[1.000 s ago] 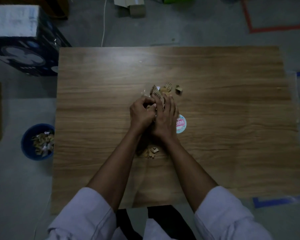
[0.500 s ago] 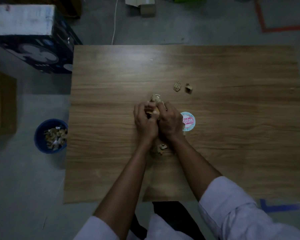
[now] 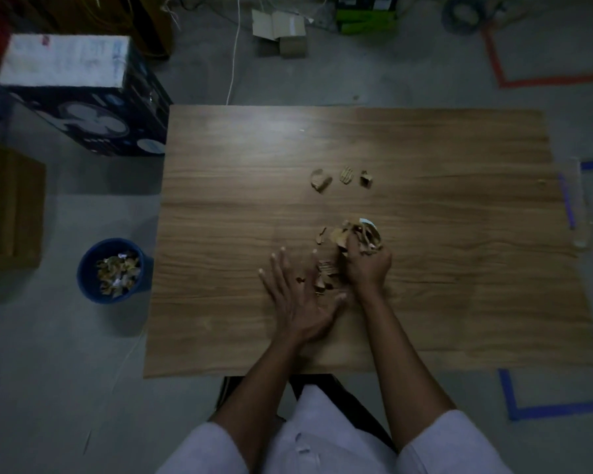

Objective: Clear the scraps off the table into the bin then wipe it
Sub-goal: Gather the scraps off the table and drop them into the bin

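My right hand grips a bunch of brown cardboard scraps above the middle of the wooden table. My left hand lies flat with fingers spread, just left of a small heap of loose scraps. Three more scraps lie in a row farther back on the table. A round sticker shows partly behind the held scraps. The blue bin stands on the floor left of the table, holding several scraps.
A dark printed box with a white top stands at the table's far left corner, and a brown carton sits left of the bin. Cables and small boxes lie on the floor beyond the table. Tape lines mark the floor at right.
My hands have parted: the left one let go and spread flat on the table, the right one kept a bunch of scraps. Some scraps dropped onto the table between them.
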`<state>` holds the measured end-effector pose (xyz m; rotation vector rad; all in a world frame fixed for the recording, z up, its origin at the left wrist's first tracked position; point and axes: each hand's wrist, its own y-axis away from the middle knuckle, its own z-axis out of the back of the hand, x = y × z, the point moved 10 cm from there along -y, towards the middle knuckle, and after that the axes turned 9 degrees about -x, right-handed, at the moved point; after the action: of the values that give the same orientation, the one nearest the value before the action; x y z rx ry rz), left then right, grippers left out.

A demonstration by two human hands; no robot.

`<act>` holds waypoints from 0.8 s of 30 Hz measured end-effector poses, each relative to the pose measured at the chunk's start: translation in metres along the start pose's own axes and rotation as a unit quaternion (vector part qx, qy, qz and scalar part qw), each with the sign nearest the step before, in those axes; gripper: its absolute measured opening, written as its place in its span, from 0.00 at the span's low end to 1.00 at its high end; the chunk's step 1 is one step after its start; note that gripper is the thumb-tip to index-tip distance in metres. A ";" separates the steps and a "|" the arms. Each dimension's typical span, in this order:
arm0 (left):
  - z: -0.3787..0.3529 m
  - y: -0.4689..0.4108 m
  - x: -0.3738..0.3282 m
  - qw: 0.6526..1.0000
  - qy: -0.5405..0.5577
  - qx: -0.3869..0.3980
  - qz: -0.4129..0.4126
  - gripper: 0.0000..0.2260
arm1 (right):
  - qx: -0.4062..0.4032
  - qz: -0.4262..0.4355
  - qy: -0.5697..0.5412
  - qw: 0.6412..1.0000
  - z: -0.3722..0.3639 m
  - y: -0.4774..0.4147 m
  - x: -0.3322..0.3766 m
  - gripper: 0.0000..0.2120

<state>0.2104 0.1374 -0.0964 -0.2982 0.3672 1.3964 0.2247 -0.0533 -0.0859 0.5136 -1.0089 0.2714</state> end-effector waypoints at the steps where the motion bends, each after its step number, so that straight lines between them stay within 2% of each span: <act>1: -0.008 0.002 -0.007 0.999 -0.018 0.009 -0.046 0.41 | -0.012 -0.042 -0.021 0.999 0.010 0.000 -0.013 0.19; 3: -0.017 0.006 -0.014 0.993 -0.037 0.012 -0.107 0.36 | -0.052 -0.084 -0.034 0.995 0.029 0.001 -0.034 0.18; 7: -0.029 0.012 -0.020 0.983 -0.082 -0.015 -0.164 0.26 | -0.116 -0.086 -0.082 0.986 0.051 0.010 -0.049 0.12; 11: -0.017 0.008 -0.035 0.975 -0.050 -0.027 -0.214 0.10 | -0.137 -0.106 -0.111 0.979 0.066 0.022 -0.061 0.13; 13: -0.012 0.006 -0.044 0.967 -0.026 -0.029 -0.252 0.06 | -0.139 -0.121 -0.126 0.975 0.073 0.028 -0.064 0.14; 16: -0.008 0.000 -0.044 0.964 0.026 -0.066 -0.258 0.04 | -0.148 -0.145 -0.152 0.966 0.085 0.030 -0.073 0.15; 20: 0.003 -0.012 -0.037 0.963 0.069 -0.133 -0.224 0.05 | -0.156 -0.172 -0.189 0.954 0.092 0.029 -0.077 0.22; 22: 0.001 -0.027 -0.042 0.970 0.077 -0.104 -0.206 0.05 | -0.163 -0.172 -0.207 0.949 0.095 0.031 -0.077 0.21; 24: -0.016 -0.033 -0.058 0.969 0.055 -0.023 -0.238 0.12 | -0.173 -0.169 -0.217 0.946 0.099 0.033 -0.077 0.18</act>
<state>0.2345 0.0735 -0.0869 -0.4695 0.3277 0.9183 0.0978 -0.0761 -0.1004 0.4224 -1.3390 -0.3373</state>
